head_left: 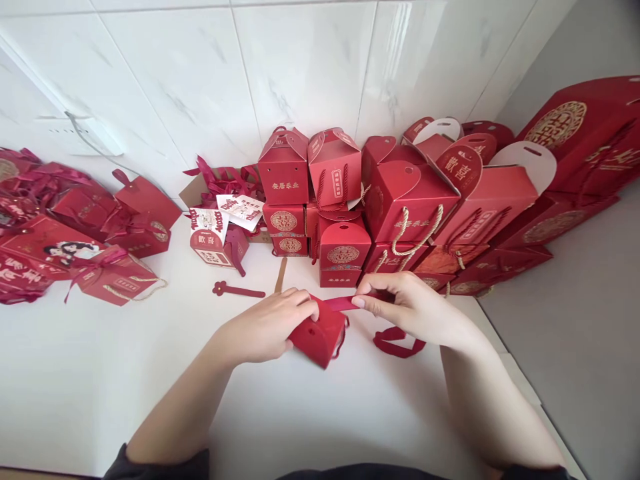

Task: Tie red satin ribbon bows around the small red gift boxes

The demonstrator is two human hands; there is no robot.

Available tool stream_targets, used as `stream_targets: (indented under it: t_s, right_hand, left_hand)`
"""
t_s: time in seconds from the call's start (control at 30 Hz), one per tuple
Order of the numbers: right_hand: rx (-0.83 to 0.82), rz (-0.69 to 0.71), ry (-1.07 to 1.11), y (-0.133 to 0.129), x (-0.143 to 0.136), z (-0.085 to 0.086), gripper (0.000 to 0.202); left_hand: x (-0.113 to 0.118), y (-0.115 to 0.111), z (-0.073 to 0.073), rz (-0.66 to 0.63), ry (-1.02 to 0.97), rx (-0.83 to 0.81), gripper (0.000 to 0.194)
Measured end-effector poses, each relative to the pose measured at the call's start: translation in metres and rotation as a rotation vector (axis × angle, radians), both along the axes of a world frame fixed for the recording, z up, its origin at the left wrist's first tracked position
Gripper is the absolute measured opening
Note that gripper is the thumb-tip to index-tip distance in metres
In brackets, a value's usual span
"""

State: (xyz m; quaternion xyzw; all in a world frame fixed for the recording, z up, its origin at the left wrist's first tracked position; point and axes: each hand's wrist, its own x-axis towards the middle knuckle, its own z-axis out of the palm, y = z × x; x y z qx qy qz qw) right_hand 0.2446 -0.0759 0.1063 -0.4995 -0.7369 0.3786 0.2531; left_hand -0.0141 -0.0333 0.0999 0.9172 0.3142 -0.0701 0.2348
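A small red gift box (320,337) with a dark red cord at its right side is tilted on the white table. My left hand (273,323) is closed over the box's left part, fingers bent on its top. A crimson ribbon (343,304) stretches from the box's back edge to my right hand (407,308), which pinches it between thumb and forefinger. More dark red ribbon (399,343) lies looped on the table below my right hand. Near my left hand lie a dark red strip with a flower-shaped end (237,290) and a narrow tan strip (281,273).
Stacked red gift boxes (410,193) stand along the tiled wall, reaching large red bags (590,133) at the right. A carton of ribbons (197,190) and a small box with white cards (215,247) sit behind my left hand. Red boxes with ribbons (80,227) crowd the far left.
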Motion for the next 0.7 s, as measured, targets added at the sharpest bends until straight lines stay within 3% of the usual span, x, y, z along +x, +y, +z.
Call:
stream_targets:
  t_s: [0.07, 0.17, 0.4, 0.5, 0.7]
  right_hand:
    - [-0.027, 0.021, -0.009, 0.000, 0.001, -0.001, 0.032]
    - [-0.074, 0.060, -0.077, 0.003, 0.004, -0.003, 0.034]
    - [-0.320, 0.236, -0.081, 0.015, 0.012, -0.017, 0.037]
    - [-0.303, 0.201, -0.066, 0.018, 0.011, -0.021, 0.037]
    - [-0.346, 0.116, -0.084, 0.017, 0.002, -0.026, 0.041]
  left_hand:
    - [0.001, 0.000, -0.002, -0.049, -0.032, 0.042, 0.046]
    - [0.005, 0.002, -0.003, -0.008, -0.079, 0.125, 0.051]
    - [0.012, 0.004, 0.008, 0.059, -0.216, 0.144, 0.027]
    - [0.010, 0.001, 0.008, 0.048, -0.200, 0.121, 0.018]
    - [0.012, 0.006, -0.009, 0.089, -0.180, 0.051, 0.020]
